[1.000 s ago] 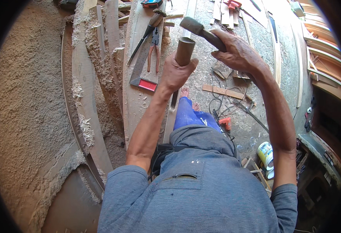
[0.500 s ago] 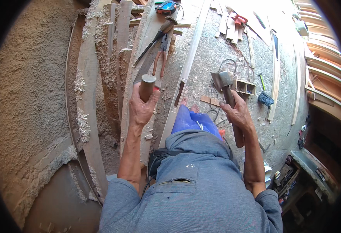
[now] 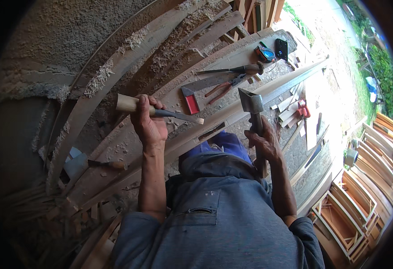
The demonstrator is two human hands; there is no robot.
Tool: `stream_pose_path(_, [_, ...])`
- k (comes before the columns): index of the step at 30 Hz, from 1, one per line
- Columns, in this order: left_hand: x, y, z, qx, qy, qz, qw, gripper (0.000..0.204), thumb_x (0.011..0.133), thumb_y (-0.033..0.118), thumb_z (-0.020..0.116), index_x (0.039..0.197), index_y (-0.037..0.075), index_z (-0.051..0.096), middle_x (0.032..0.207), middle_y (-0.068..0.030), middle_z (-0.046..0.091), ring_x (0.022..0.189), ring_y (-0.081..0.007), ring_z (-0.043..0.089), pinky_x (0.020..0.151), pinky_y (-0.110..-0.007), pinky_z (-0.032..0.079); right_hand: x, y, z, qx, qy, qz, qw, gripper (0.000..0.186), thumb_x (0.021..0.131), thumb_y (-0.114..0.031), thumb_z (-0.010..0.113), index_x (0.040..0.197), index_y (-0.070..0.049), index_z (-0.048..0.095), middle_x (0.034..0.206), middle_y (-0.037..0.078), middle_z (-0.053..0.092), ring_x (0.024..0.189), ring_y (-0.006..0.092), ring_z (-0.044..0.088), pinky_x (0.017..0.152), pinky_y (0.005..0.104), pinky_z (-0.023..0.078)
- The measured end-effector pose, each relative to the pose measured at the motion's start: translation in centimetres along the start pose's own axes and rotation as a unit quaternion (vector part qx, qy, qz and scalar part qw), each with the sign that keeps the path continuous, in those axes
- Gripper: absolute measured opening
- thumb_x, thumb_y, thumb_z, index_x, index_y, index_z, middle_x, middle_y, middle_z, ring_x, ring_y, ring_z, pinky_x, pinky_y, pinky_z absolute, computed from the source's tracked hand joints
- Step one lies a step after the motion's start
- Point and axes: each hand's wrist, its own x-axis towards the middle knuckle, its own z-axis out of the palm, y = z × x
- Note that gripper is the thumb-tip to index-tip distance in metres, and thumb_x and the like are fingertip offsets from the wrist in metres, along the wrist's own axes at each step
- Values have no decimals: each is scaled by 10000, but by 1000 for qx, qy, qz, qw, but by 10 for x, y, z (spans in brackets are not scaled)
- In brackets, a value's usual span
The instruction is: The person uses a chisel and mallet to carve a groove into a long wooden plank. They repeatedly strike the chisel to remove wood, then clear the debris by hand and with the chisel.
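Chisel: the chisel (image 3: pixel 172 114) lies across the left hand, wooden butt jutting out to the left and blade pointing right, its tip near the slotted beam; the height between them cannot be told.
Left hand: the fingers of the left hand (image 3: pixel 151 127) are curled around the handle near the blade end, which probably leaves the butt free and the edge easy to see.
Hatchet: the hatchet (image 3: pixel 252 104) stands head up, to the right of the chisel and apart from it.
Right hand: the fingers of the right hand (image 3: pixel 267 140) are wrapped around its shaft below the head, likely for close control of the weight.
Arms: both forearms rise from the lower edge, elbows bent, wrists well apart.
Slotted beam: the slotted beam (image 3: pixel 185 145) runs diagonally beneath, crossing the person's legs.
Board beyond: pliers (image 3: pixel 225 88) and a red-handled square (image 3: pixel 190 101) lie together, seemingly within reach.
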Motion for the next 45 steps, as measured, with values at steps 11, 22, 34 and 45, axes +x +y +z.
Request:
stream_pose_path(11, [-74, -48, -32, -97, 225, 80, 966, 219, 960, 261, 749, 910, 133, 578, 739, 19, 519, 681, -134, 522, 710, -358, 456, 91, -50, 0, -292, -179, -80, 936, 400, 882, -161, 760, 1198, -36, 550, 719, 14, 560, 512, 101, 530, 456, 298, 422])
stream_pose_path(22, [-110, -104, -12, -183, 359, 165, 900, 226, 954, 255, 727, 881, 138, 548, 688, 26, 456, 568, -112, 448, 537, -311, 403, 114, -101, 43, -337, -332, -151, 868, 461, 892, -213, 772, 1264, -39, 562, 724, 25, 585, 528, 98, 529, 481, 308, 421])
stream_pose_path(34, [-132, -125, 18, -154, 416, 261, 858, 163, 922, 169, 699, 881, 120, 548, 636, 20, 445, 480, -114, 416, 460, -307, 381, 141, -112, 7, -359, -434, -167, 810, 425, 906, -256, 776, 1209, -53, 557, 759, 9, 563, 587, 88, 534, 525, 304, 446])
stream_pose_path(45, [-144, -135, 44, -135, 425, 278, 851, 139, 920, 57, 664, 909, 101, 532, 636, 4, 459, 464, -92, 410, 430, -281, 362, 139, -113, 9, -349, -464, -184, 793, 462, 905, -201, 751, 1292, -34, 563, 783, 28, 587, 616, 102, 556, 555, 306, 466])
